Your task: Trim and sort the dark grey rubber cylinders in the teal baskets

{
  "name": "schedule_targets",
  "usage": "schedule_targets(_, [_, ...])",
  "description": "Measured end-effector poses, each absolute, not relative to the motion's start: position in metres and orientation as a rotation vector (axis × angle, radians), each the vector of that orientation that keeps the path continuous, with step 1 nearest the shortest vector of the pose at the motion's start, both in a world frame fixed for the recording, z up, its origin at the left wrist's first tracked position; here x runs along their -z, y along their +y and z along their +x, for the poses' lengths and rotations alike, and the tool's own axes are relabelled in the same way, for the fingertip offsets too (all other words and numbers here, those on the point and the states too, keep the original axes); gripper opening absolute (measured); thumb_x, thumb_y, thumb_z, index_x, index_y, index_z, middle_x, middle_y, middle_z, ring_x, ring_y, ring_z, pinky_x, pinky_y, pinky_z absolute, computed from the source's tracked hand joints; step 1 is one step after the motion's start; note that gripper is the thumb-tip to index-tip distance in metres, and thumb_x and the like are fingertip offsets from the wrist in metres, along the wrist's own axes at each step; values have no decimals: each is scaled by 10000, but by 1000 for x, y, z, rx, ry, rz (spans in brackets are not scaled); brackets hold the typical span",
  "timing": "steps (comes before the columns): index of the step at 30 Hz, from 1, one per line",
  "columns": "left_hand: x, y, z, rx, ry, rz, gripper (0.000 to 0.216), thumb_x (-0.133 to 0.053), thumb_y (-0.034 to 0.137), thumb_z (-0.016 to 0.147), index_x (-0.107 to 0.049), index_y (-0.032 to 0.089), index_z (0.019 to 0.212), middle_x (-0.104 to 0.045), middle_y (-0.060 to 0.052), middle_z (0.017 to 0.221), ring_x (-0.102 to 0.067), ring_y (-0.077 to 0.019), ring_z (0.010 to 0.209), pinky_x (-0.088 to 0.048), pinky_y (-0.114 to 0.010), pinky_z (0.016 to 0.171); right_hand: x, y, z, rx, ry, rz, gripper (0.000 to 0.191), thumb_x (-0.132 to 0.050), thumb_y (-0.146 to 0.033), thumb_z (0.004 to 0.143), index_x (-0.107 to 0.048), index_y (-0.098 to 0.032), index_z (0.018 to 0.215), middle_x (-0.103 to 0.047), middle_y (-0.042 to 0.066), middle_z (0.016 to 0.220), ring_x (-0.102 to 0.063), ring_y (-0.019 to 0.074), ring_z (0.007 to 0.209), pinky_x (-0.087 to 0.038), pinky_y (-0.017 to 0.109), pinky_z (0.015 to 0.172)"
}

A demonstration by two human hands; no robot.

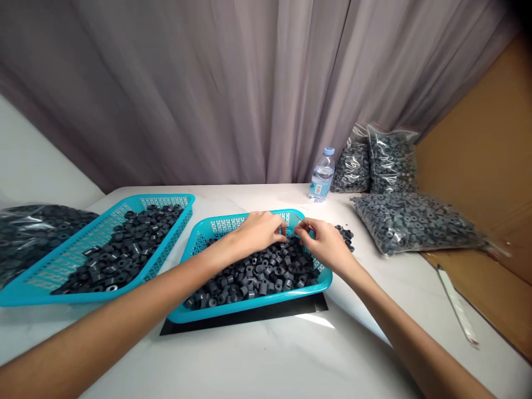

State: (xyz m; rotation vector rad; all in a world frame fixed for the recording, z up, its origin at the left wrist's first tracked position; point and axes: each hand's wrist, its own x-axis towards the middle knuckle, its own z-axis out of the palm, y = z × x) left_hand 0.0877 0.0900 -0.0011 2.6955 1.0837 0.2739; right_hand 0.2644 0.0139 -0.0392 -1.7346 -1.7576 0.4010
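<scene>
My left hand [262, 230] is over the middle of a blue plastic basket [249, 311], its fingers curled and the thumb close beneath them. What the fingers hold, if anything, is too small to tell. My right hand [322, 241] comes in over the basket's right rim, thumb and fingertips drawn together in a pinch. A thin sliver shows by its fingertips, but I cannot make out what it is. Below both hands, small dark grey hollow cylindrical pieces [260, 274] fill the basket. The fingertips of the two hands are close together but apart.
On the left stands a second blue basket [160, 265] of similar pieces, beside a filled clear bag [45, 221]. Loose pieces [346, 235] lie right of the near basket. Further right are a water bottle [322, 177], filled bags [415, 221] and a white strip-like tool [457, 305].
</scene>
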Motion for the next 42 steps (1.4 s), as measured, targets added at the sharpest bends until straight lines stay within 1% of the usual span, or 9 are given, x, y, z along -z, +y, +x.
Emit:
schedule_targets(3, [1, 89, 87, -277, 1095, 2715, 99, -723, 310, 808, -782, 232, 823, -728, -66, 758, -662, -281, 869, -448, -384, 852, 36, 12, 265, -389, -1776, -1738, 219, -504, -332, 927, -691, -226, 884, -760, 39, 906, -668, 190, 772, -390, 270, 672])
schedule_targets(6, [1, 88, 88, -288, 1103, 2737, 123, -731, 330, 812, -788, 222, 826, -723, -81, 753, -657, -299, 884, -444, -404, 853, 34, 12, 265, -370, -1787, -1744, 228, -499, -331, 929, -698, -226, 893, -758, 45, 917, -668, 198, 787, -383, 271, 668])
schedule_targets(11, [11, 92, 88, -349, 1047, 2768, 150, -714, 363, 828, -773, 226, 815, -687, -70, 735, -625, -280, 883, -443, -399, 855, 34, 11, 264, -321, -1790, -1779, 235, -494, -334, 929, -712, -244, 918, -756, 43, 927, -670, 212, 822, -362, 273, 649])
schedule_targets(20, [25, 100, 74, -313, 816, 2749, 194, -578, 332, 940, -719, 199, 933, -629, -72, 850, -543, -257, 921, -400, -365, 816, 32, 9, 261, -272, -1785, -1833, 233, -496, -331, 930, -716, -255, 925, -755, 29, 914, -673, 215, 812, -311, 272, 608])
schedule_targets(26, [26, 101, 68, -324, 763, 2679, 199, -490, 283, 981, -627, 192, 870, -587, -55, 808, -492, -235, 860, -378, -352, 795, 34, 9, 260, -222, -1786, -1874, 231, -494, -331, 934, -715, -264, 938, -759, 25, 919, -670, 218, 803, -287, 276, 599])
schedule_targets(30, [26, 107, 65, -332, 789, 2584, 204, -482, 331, 984, -599, 196, 884, -596, -52, 852, -500, -236, 896, -384, -357, 828, 36, 9, 260, -203, -1784, -1866, 219, -497, -326, 930, -709, -270, 938, -758, 16, 923, -668, 214, 800, -277, 277, 596])
schedule_targets(33, [23, 108, 66, -312, 798, 2477, 248, -456, 371, 988, -592, 192, 883, -601, -36, 841, -526, -208, 820, -403, -335, 778, 36, 9, 260, -198, -1780, -1868, 226, -493, -332, 930, -709, -267, 935, -755, 20, 915, -666, 213, 791, -267, 281, 589])
schedule_targets(36, [20, 106, 66, -299, 810, 2365, 265, -460, 405, 974, -584, 187, 887, -598, -22, 830, -540, -191, 770, -416, -319, 739, 37, 9, 260, -190, -1783, -1877, 224, -493, -333, 929, -709, -272, 941, -754, 18, 914, -660, 209, 781, -261, 281, 587])
schedule_targets(42, [17, 102, 63, -316, 835, 2163, 260, -572, 441, 898, -600, 186, 859, -638, -33, 859, -577, -206, 830, -445, -341, 805, 36, 8, 260, -177, -1789, -1896, 223, -487, -345, 929, -698, -273, 936, -754, 19, 930, -656, 211, 782, -241, 283, 582])
